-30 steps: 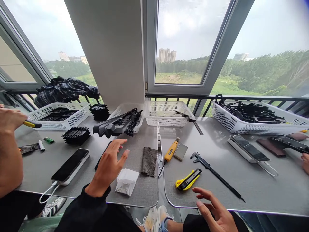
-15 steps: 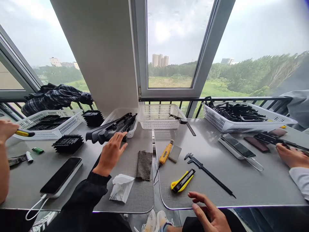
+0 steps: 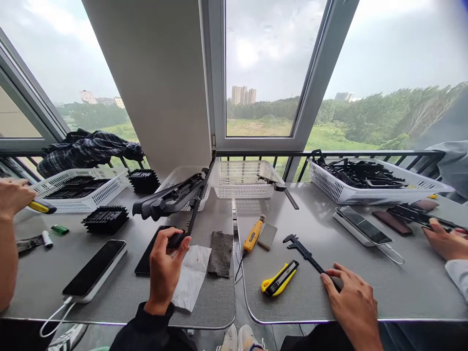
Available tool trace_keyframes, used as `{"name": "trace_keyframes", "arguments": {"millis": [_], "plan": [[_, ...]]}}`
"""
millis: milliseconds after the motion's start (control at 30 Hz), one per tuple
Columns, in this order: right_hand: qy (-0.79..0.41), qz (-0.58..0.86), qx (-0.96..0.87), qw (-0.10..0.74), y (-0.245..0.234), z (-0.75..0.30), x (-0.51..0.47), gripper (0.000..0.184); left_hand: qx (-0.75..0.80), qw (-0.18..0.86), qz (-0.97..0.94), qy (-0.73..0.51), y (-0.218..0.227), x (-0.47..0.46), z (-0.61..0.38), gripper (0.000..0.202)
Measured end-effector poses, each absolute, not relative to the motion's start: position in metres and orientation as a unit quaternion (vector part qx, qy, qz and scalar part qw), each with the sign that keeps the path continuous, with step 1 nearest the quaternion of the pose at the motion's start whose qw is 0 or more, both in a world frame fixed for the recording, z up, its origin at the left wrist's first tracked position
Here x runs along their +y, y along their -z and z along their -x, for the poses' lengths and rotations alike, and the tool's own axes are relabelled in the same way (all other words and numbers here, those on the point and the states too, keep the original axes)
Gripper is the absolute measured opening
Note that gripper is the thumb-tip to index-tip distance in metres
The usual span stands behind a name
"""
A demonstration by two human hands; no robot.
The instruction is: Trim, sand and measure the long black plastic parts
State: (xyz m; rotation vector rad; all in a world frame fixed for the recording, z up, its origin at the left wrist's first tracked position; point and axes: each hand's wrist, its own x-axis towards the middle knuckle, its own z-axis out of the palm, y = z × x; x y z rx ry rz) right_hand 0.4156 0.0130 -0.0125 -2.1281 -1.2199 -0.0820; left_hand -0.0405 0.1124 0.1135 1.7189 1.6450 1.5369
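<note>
My left hand [image 3: 165, 269] is closed round the near end of a long thin black plastic strip [image 3: 195, 208], which slants up and away toward the white basket [image 3: 171, 178] holding several long black parts. My right hand [image 3: 353, 301] rests on the table with its fingers lying flat on the near end of a black caliper [image 3: 303, 249]. A yellow utility knife [image 3: 279, 278] lies just left of that hand. Below my left hand are a white tissue [image 3: 190, 279] and a grey cloth [image 3: 221, 247].
A yellow rotary tool [image 3: 254, 235] and a grey block [image 3: 267, 236] lie mid-table. A phone on a white power bank [image 3: 94, 269] sits at left, another dark phone [image 3: 146, 258] beside it. Other people's hands [image 3: 444, 242] [image 3: 12, 195] work at both sides. More white baskets [image 3: 376, 183] line the window.
My left hand reached to the basket, then drew back toward me holding a long black strip. My right hand rose from below the table edge onto the caliper's near end.
</note>
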Motion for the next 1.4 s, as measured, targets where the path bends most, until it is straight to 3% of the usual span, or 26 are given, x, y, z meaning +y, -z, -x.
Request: {"name": "trace_keyframes", "arguments": {"millis": [133,200,300,467,667,833,1033,1167,1267,1400], "plan": [[0.016,0.826,-0.447,0.343,0.005,-0.408,0.013,0.05,0.51,0.458,-0.436,-0.583,-0.089,0.07,0.002,0.053],[-0.007,0.847,-0.406,0.344,-0.003,-0.4,0.012,0.052,0.481,0.547,-0.393,-0.561,-0.079,0.058,-0.021,0.054],[-0.056,0.856,-0.346,0.38,-0.013,-0.39,0.005,0.055,0.417,0.635,-0.379,-0.528,-0.065,0.052,-0.051,0.082],[-0.108,0.785,-0.365,0.488,-0.025,-0.377,-0.015,0.069,0.409,0.652,-0.4,-0.497,-0.043,0.052,-0.074,0.091],[-0.106,0.66,-0.533,0.519,-0.036,-0.346,-0.025,0.042,0.407,0.658,-0.427,-0.469,-0.033,0.046,-0.071,0.082],[-0.095,0.634,-0.573,0.51,-0.043,-0.339,-0.016,0.037,0.387,0.677,-0.436,-0.45,-0.029,0.044,-0.072,0.078],[-0.079,0.648,-0.556,0.514,-0.044,-0.342,-0.015,0.035,0.288,0.745,-0.404,-0.445,-0.036,0.046,-0.068,0.092],[-0.09,0.612,-0.603,0.504,-0.043,-0.33,-0.013,0.025,0.219,0.817,-0.394,-0.36,-0.045,0.043,-0.065,0.063],[-0.103,0.577,-0.643,0.493,-0.045,-0.313,-0.011,0.021,0.188,0.834,-0.324,-0.405,-0.042,0.044,-0.068,0.042],[-0.105,0.563,-0.64,0.512,-0.05,-0.288,-0.007,0.019,0.193,0.825,-0.286,-0.448,-0.04,0.045,-0.069,0.028]]}}
